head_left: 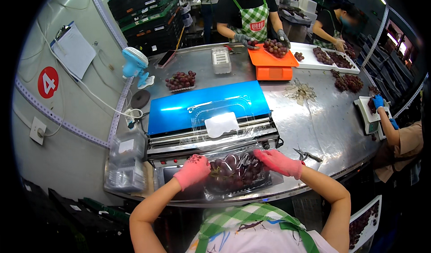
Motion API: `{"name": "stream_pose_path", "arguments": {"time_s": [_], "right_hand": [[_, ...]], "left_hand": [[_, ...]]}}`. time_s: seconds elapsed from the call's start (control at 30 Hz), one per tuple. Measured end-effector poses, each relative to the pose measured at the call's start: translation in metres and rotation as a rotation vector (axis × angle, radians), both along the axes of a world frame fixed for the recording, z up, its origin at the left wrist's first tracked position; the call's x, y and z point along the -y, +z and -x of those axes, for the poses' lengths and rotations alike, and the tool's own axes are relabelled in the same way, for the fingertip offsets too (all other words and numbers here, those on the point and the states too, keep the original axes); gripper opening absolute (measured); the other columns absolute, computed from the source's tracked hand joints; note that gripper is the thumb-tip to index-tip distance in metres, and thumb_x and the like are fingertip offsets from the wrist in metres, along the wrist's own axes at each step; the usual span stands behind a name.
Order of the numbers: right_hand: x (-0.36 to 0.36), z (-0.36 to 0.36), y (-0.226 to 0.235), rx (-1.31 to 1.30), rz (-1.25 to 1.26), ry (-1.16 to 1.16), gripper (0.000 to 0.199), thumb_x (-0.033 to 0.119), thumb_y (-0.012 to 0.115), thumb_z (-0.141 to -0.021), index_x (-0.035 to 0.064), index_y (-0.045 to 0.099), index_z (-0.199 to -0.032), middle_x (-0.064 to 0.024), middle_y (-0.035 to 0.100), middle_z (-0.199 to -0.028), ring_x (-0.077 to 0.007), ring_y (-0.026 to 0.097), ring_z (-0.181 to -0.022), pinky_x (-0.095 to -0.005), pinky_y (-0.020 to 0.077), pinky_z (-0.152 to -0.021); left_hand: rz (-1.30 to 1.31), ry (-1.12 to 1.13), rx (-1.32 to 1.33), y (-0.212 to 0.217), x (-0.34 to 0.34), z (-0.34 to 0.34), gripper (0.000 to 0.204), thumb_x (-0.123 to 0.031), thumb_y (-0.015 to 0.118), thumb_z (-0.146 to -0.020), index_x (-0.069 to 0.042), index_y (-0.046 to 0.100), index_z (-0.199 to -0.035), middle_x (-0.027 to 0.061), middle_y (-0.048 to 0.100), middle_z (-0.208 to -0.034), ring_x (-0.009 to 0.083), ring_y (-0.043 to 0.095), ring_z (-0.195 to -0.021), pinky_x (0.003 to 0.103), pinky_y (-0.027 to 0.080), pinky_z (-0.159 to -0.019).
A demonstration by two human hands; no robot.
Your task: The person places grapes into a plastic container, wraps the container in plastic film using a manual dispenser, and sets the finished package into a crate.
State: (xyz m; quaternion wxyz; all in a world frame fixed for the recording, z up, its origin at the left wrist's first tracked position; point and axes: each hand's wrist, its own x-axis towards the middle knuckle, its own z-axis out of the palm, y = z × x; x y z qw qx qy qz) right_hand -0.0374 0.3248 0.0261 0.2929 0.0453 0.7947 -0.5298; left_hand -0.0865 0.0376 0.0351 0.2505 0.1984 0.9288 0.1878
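Observation:
A clear plastic tray of dark red grapes (235,174) sits under a sheet of cling film at the front of a wrapping machine (211,138). My left hand (193,171), in a pink glove, presses on the tray's left side. My right hand (279,162), also pink-gloved, holds the tray's right side. The film stretches from the machine's roller down over the grapes. An empty clear tray with a white pad (221,116) lies on the machine's blue top (179,109).
Small scissors (305,154) lie on the steel table (323,123) right of my hand. A stack of clear trays (125,163) stands at left. Further back are grape bunches (181,80), an orange scale (272,64), a blue fan (134,62), and other people handling grapes.

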Motion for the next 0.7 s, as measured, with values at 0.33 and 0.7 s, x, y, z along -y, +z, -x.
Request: {"name": "stream_pose_path", "arguments": {"time_s": [0.33,0.7], "right_hand": [[0.008,0.02,0.048,-0.023,-0.51,0.473,0.067,0.056,0.035,-0.089,-0.0002,0.06,-0.063,-0.0154,0.061,-0.068,-0.0294,0.06,-0.068,-0.0381,0.0476,-0.067],[0.024,0.003,0.043,-0.512,-0.75,0.267,0.054,0.052,0.04,-0.089,0.0008,0.059,-0.095,-0.0145,0.064,-0.072,-0.0327,0.063,-0.069,-0.0418,0.0493,-0.067]], "left_hand": [[0.217,-0.1,-0.161,0.005,-0.011,0.005,0.024,-0.023,0.048,-0.078,-0.006,0.064,-0.071,0.0087,0.059,-0.061,0.022,0.059,-0.057,0.033,0.049,-0.058],[-0.232,0.368,-0.356,-0.02,0.006,-0.042,0.022,-0.024,0.058,-0.081,-0.005,0.057,-0.071,0.0097,0.06,-0.061,0.0272,0.06,-0.061,0.036,0.046,-0.056]]}}
